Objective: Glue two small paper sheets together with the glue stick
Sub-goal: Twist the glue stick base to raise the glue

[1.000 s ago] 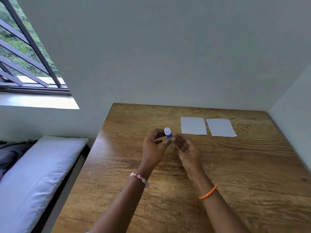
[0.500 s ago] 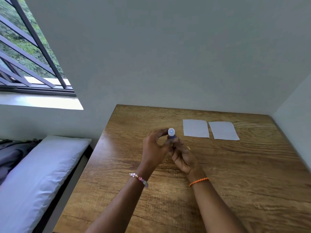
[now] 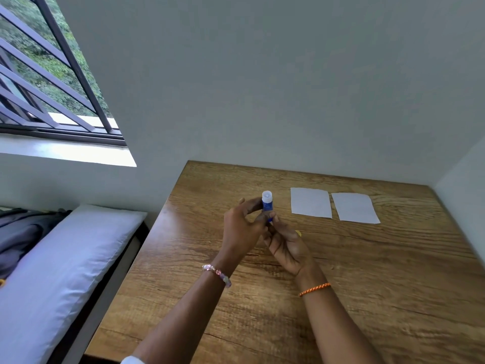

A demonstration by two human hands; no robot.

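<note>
A small blue glue stick [image 3: 267,204] with a white top stands upright above the wooden table [image 3: 367,271], held between both hands. My left hand [image 3: 242,228] pinches its upper body with thumb and fingers. My right hand [image 3: 284,241] grips its lower end from below, hiding the base. Two small white paper sheets lie flat side by side at the back right: the left sheet [image 3: 310,202] and the right sheet [image 3: 354,207]. They do not overlap. A small yellow bit [image 3: 298,233] shows just behind my right hand.
The table sits in a corner, with a wall behind it and another wall [image 3: 464,185] at its right. A bed with a white pillow [image 3: 60,258] runs along the table's left edge. A barred window [image 3: 47,82] is at the upper left.
My right hand turned palm up and closed its fingers round the bottom of the glue stick, which the left hand alone held a second ago. The view shifted slightly.
</note>
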